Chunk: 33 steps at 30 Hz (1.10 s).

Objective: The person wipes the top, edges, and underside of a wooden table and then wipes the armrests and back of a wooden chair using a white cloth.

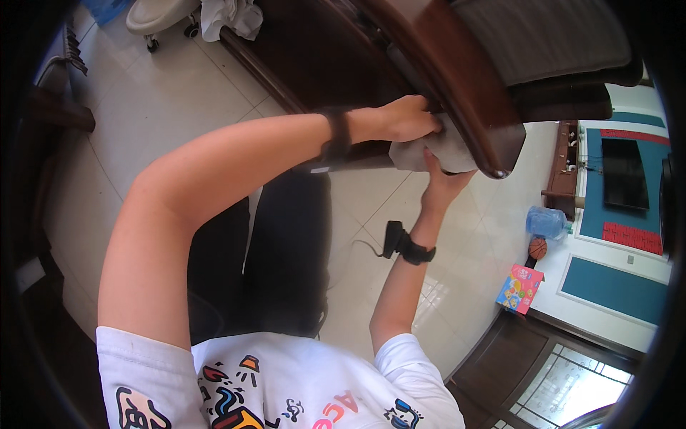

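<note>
Both hands are at a light grey cloth point(453, 143), which is bunched against the underside of a dark, polished wooden furniture arm point(471, 91). My left hand point(411, 119) grips the cloth from above, its fingertips partly hidden in the folds. Just below it, my right hand point(449, 182) holds the lower part of the cloth, thumb up along its near side and the other fingers hidden behind it. The cloth touches the wood near the arm's rounded end. Each wrist wears a black band, and the right one carries a small black device with a thin cable.
A dark wooden panel point(316, 53) lies beyond my left hand, with white crumpled fabric point(236, 19) at its edge. A wheeled stool point(161, 16) stands at the top left. At right are a blue water bottle point(545, 222), a basketball point(537, 248) and a colourful box point(520, 288).
</note>
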Each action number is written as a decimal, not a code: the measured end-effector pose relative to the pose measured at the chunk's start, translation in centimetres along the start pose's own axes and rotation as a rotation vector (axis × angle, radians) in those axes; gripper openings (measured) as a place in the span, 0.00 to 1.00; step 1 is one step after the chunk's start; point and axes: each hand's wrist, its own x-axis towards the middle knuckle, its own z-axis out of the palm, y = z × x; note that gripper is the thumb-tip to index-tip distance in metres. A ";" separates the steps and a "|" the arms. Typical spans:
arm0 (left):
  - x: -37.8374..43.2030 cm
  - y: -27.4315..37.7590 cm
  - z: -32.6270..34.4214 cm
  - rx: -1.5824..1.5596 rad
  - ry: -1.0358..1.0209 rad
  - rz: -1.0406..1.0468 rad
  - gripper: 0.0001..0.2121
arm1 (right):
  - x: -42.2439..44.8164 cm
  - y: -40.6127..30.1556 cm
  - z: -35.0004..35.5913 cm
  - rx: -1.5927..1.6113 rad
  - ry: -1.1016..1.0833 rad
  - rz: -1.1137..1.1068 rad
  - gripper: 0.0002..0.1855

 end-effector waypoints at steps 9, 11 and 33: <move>0.1 0.6 1.5 -0.051 0.038 0.162 0.19 | 0.9 0.4 -2.0 0.074 -0.199 0.011 0.48; 0.2 1.3 1.9 0.194 0.159 0.183 0.17 | 0.6 1.1 -1.7 0.122 -0.149 0.037 0.48; -1.6 2.0 0.4 0.348 -0.071 0.054 0.24 | -0.7 -0.6 1.2 -0.056 -0.015 -0.164 0.45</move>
